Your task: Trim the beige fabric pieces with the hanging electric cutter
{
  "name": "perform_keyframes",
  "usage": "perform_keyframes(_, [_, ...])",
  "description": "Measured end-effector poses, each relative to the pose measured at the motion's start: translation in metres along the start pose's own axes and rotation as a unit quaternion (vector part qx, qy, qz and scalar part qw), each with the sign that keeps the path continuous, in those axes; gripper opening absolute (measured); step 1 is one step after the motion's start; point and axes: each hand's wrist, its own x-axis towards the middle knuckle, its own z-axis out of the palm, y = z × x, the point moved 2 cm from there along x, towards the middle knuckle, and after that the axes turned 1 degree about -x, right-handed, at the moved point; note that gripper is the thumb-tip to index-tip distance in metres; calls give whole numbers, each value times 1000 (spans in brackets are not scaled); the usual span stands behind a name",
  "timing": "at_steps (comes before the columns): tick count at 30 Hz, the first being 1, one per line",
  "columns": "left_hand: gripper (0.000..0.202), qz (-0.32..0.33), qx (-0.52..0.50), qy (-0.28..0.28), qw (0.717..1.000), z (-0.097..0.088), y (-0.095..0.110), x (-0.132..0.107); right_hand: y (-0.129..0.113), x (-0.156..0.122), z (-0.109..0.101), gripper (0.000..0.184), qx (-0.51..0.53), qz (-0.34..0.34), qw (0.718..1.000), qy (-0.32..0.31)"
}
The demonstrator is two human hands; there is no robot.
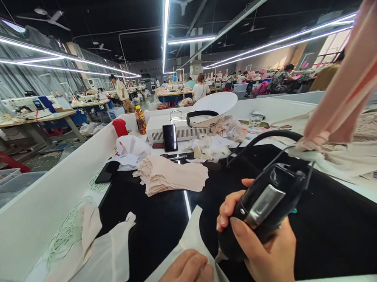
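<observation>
My right hand (261,243) is closed round a black corded hand tool (265,202) with a silver plate, its tip pointing down at a pale fabric piece (191,238) on the black mat (155,219). My left hand (184,275) rests knuckles-up on that same fabric at the bottom edge, fingers curled under and hidden. The tool's black cord (265,137) arcs away toward the back of the table.
A stack of beige cut pieces (171,174) lies mid-table. Pale fabric scraps (96,253) lie at left. A white machine (178,126), a phone (169,138), a red cup (120,127) and a bottle (140,119) stand behind. Pink fabric (347,84) hangs at right. People work at distant sewing tables.
</observation>
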Motion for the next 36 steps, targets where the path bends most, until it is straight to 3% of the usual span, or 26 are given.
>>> perform_keyframes(4, [37, 8, 15, -16, 1000, 10, -3, -4, 0, -1, 0, 42, -24, -7, 1000, 6])
perform_keyframes(9, [40, 15, 34, -38, 999, 7, -8, -7, -2, -3, 1, 43, -25, -3, 1000, 10])
perform_keyframes(20, [35, -3, 26, -52, 998, 6, -3, -5, 0, 4, 15, 47, 28, 28, 995, 92])
perform_keyframes(29, [31, -10, 57, -67, 996, 5, -6, -8, 2, 5, 17, 45, -36, 28, 995, 89])
perform_keyframes(36, [33, -21, 62, -62, 996, 14, -7, -14, 9, 14, 11, 44, -21, -11, 998, 57])
